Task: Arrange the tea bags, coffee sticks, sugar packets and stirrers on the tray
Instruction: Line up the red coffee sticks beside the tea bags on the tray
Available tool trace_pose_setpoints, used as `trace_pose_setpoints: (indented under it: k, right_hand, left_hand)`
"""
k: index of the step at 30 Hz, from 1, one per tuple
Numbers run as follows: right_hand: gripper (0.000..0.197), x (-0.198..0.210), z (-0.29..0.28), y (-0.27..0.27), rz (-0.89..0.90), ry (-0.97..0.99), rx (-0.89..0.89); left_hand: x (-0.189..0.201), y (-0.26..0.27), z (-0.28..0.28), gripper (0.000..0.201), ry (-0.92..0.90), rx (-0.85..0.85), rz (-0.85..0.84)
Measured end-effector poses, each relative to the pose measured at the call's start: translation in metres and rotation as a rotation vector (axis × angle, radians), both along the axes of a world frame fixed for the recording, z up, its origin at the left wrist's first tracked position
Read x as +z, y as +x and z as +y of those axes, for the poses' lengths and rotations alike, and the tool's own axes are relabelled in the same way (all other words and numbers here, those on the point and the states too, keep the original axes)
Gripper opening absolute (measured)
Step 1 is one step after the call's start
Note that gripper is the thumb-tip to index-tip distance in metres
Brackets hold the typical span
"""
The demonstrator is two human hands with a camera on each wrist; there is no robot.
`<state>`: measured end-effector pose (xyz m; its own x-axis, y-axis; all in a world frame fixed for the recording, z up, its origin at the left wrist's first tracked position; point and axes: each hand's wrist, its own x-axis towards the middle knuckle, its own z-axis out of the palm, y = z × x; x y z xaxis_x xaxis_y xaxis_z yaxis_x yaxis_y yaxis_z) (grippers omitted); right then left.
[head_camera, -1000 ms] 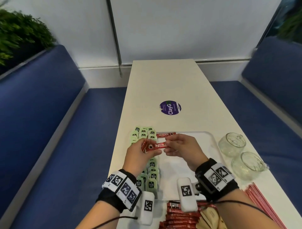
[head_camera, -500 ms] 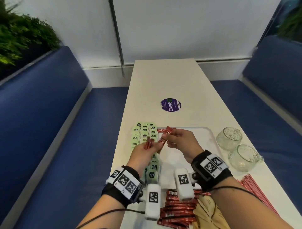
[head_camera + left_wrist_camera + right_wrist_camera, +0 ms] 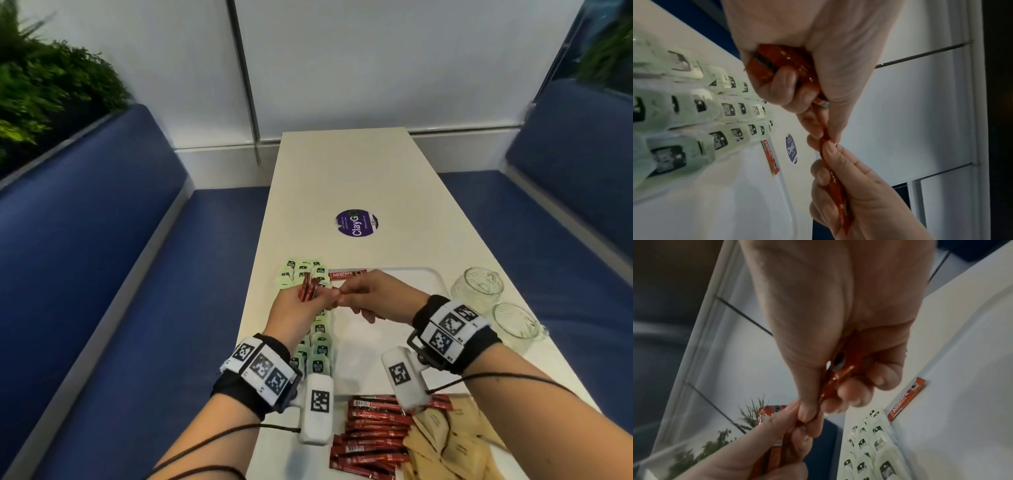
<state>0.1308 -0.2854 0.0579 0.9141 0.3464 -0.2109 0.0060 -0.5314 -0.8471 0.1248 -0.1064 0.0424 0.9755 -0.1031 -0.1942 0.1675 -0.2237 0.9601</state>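
My left hand (image 3: 301, 305) grips a small bunch of red coffee sticks (image 3: 306, 289) upright above the tea bags; the bunch (image 3: 781, 65) lies in its curled fingers. My right hand (image 3: 370, 296) pinches one red coffee stick (image 3: 830, 164) that both hands touch at its end, seen also as the stick (image 3: 840, 369) in the right wrist view. One coffee stick (image 3: 346, 274) lies flat at the far left of the white tray (image 3: 428, 277). Green tea bags (image 3: 301, 270) lie in rows along the tray's left side.
A pile of red coffee sticks (image 3: 373, 435) and brown sugar packets (image 3: 448, 445) lies at the near table edge. Two glass cups (image 3: 479, 287) stand right of the tray. A purple sticker (image 3: 356, 223) marks the table (image 3: 342, 171) beyond. Blue benches flank both sides.
The left hand has turned its bunch of sticks from flat to upright. The right hand has drawn one stick out to the right, away from the bunch.
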Motion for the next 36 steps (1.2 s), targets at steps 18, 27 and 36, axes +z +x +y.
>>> trace_pose_setpoints:
  k: [18, 27, 36]
  right_hand:
    - [0.014, -0.067, -0.044, 0.03, 0.26, 0.394, -0.6]
    - [0.015, -0.122, -0.042, 0.079, 0.161, -0.114, -0.845]
    - [0.025, -0.13, -0.03, 0.103, 0.166, -0.192, -0.75]
  left_hand:
    - [-0.027, 0.037, 0.013, 0.025, -0.052, 0.017, 0.298]
    - [-0.033, 0.035, 0.029, 0.026, -0.265, -0.009, 0.372]
    - [-0.031, 0.037, 0.039, 0.033, -0.239, 0.003, 0.347]
